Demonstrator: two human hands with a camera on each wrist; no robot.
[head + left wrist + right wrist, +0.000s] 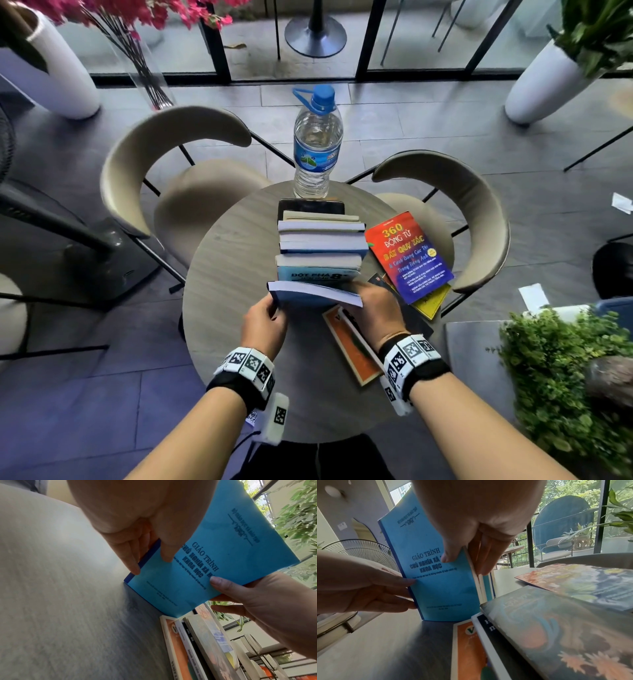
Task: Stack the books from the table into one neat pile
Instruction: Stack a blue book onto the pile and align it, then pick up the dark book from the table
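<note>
A thin blue book (315,294) stands on its lower edge on the round table (226,274), just in front of a pile of several books (322,246). My left hand (265,318) grips its spine side, thumb on the cover (214,561), fingers behind. My right hand (373,308) pinches the page side, thumb on the cover (436,588), fingers behind it. To the right, flat on the table, lie a red book (407,257), a yellow book (431,301), a dark book (411,315) and an orange book (352,346), partly overlapping.
A water bottle (317,144) stands at the table's far edge, with a dark phone (310,205) lying behind the pile. Two beige chairs (178,192) flank the far side. A leafy plant (561,377) is at the near right.
</note>
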